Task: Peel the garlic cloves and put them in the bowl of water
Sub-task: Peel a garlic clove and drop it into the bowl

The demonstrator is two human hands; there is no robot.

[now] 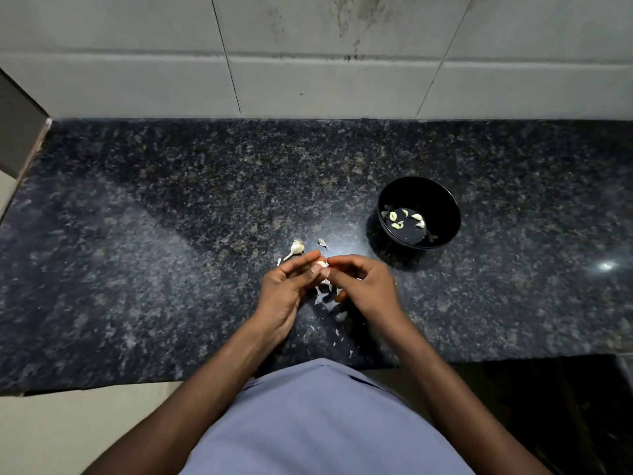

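Observation:
A small pale garlic clove (pixel 321 265) is held between both hands over the dark granite counter (pixel 171 217). My left hand (pixel 286 289) pinches it from the left with thumb and fingers. My right hand (pixel 363 286) pinches it from the right, fingers curled. A black bowl (pixel 442 200) of water stands to the right and farther back, with several peeled cloves (pixel 399 216) floating in it. The bare garlic stem and root (pixel 295 249) lies just beyond my left fingertips.
Scraps of papery peel (pixel 323 296) lie scattered under and in front of my hands, with one piece (pixel 322 243) beyond them. A tiled wall (pixel 308 63) rises behind the counter. The counter's front edge runs near my blue shirt (pixel 318 423).

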